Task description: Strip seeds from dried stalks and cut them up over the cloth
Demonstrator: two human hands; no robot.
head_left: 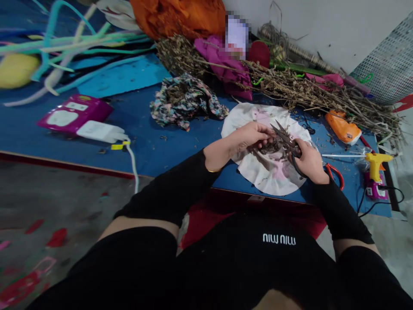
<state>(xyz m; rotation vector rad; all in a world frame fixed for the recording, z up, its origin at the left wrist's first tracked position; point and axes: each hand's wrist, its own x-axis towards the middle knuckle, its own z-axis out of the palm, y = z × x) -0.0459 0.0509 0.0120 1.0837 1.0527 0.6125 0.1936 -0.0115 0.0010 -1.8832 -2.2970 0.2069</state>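
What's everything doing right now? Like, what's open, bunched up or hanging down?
Scissors: blades slightly open
Right hand: gripping the scissors
Left hand: fingers bent, hold unclear
White cloth: spread out, strewn with dried bits
Patterned cloth: bunched up
Dry stems: heaped
Orange sheet: crumpled
Yellow glue gun: put down, not held
White cable: hanging down

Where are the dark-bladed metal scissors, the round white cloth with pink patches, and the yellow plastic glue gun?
Dark-bladed metal scissors (290, 143): head view, near where the blades meet.
Round white cloth (262, 175): head view, on its bare lower part.
Yellow plastic glue gun (375, 162): head view, top of its handle.
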